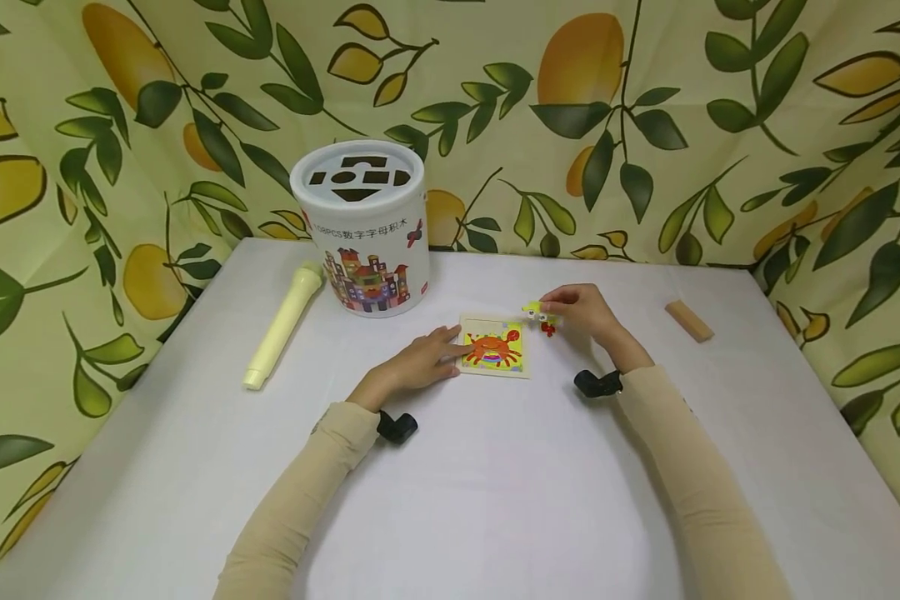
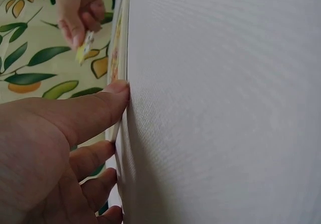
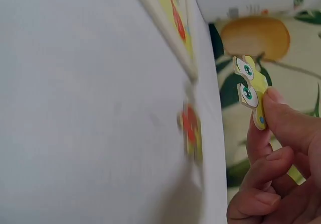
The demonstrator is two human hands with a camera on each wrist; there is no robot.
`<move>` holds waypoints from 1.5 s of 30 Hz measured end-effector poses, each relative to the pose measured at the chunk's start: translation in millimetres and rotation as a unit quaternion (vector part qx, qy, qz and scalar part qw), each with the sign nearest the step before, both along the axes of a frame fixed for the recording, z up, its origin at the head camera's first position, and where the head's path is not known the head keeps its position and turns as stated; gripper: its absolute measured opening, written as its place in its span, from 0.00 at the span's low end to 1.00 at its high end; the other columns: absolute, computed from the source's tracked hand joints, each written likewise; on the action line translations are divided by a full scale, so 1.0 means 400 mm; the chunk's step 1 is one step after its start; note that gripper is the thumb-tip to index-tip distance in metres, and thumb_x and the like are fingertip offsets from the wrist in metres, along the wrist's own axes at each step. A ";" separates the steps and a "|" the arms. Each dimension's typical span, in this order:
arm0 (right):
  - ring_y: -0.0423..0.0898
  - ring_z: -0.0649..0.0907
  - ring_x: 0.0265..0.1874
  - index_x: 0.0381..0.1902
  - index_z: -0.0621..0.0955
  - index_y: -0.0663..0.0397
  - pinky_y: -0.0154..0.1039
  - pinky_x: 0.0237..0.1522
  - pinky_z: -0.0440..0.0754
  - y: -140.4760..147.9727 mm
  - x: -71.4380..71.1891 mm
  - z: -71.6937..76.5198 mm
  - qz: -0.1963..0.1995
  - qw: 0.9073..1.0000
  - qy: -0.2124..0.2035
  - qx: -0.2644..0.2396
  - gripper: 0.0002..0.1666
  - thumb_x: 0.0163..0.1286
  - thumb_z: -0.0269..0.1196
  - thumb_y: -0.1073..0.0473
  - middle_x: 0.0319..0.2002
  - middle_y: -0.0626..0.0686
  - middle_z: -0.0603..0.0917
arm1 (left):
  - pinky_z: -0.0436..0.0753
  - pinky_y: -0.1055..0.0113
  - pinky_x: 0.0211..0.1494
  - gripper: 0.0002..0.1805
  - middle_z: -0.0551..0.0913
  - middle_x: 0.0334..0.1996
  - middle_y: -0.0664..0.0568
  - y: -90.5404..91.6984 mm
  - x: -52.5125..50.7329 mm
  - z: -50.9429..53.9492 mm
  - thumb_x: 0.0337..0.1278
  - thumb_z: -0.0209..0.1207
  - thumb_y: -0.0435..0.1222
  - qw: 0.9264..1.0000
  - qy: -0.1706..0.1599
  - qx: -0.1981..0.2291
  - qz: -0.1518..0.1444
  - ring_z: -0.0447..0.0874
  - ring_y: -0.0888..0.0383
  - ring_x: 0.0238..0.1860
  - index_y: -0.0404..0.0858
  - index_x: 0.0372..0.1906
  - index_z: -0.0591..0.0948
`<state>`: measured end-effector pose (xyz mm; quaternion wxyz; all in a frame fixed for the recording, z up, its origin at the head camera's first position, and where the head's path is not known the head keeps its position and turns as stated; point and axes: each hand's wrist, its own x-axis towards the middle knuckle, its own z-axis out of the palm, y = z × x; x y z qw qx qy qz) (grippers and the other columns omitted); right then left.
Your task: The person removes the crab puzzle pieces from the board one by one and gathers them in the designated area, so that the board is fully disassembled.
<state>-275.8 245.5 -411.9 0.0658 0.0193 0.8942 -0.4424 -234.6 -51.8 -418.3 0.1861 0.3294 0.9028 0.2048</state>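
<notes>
Left hand (image 1: 416, 360): your fingers lie loosely spread, touching the left side of the puzzle board, likely to steady it.
Puzzle board (image 1: 504, 374): flat on the surface (image 1: 457, 500) between your hands, showing an orange crab (image 1: 489, 350).
Right hand (image 1: 581, 310): your thumb and fingers pinch the eyed piece (image 3: 256, 86) in the air, right of the board; that edge grip leaves both printed eyes uncovered.
Red piece (image 3: 190, 128): on the surface just beside the board, presumably there for easy reach.
Bucket (image 1: 367, 242): upright behind the board; you can read "108PCS数字字母积木"; its small red label is illegible.
</notes>
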 end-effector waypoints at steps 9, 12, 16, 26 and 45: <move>0.47 0.69 0.37 0.50 0.78 0.62 0.35 0.36 0.69 0.119 0.012 0.007 -0.009 0.996 -0.068 0.055 0.22 0.64 0.60 0.52 0.47 0.58 0.76 | 0.47 0.46 0.72 0.24 0.50 0.72 0.45 -0.026 0.003 -0.004 0.64 0.52 0.40 1.000 0.001 0.015 0.004 0.42 0.45 0.73 0.47 0.65 0.67; 0.48 0.69 0.38 0.50 0.78 0.62 0.34 0.37 0.69 0.130 0.008 -0.003 -0.007 0.994 -0.090 0.062 0.22 0.64 0.60 0.52 0.48 0.59 0.76 | 0.47 0.45 0.72 0.25 0.51 0.72 0.44 -0.030 0.005 -0.003 0.64 0.52 0.40 1.000 0.000 0.018 0.004 0.42 0.44 0.73 0.46 0.65 0.68; 0.47 0.70 0.38 0.49 0.79 0.62 0.33 0.36 0.70 0.131 0.002 -0.021 -0.012 0.993 -0.093 0.068 0.21 0.64 0.60 0.52 0.48 0.60 0.78 | 0.47 0.45 0.72 0.25 0.51 0.72 0.43 -0.030 0.008 -0.001 0.64 0.52 0.39 1.000 0.000 0.023 0.002 0.42 0.43 0.73 0.45 0.65 0.67; 0.48 0.72 0.40 0.48 0.81 0.62 0.33 0.38 0.69 0.123 0.006 -0.027 -0.020 0.994 -0.076 0.081 0.18 0.65 0.58 0.55 0.50 0.63 0.79 | 0.47 0.45 0.72 0.25 0.50 0.72 0.45 -0.024 0.006 -0.002 0.64 0.52 0.41 1.000 0.000 0.021 0.000 0.42 0.44 0.73 0.47 0.65 0.67; 0.47 0.73 0.28 0.44 0.82 0.58 0.33 0.25 0.71 0.005 0.023 0.000 0.061 0.991 0.020 0.117 0.14 0.64 0.59 0.58 0.36 0.57 0.80 | 0.46 0.45 0.72 0.25 0.49 0.73 0.46 -0.006 -0.005 -0.009 0.64 0.51 0.42 1.000 0.000 0.015 -0.007 0.40 0.45 0.73 0.48 0.66 0.67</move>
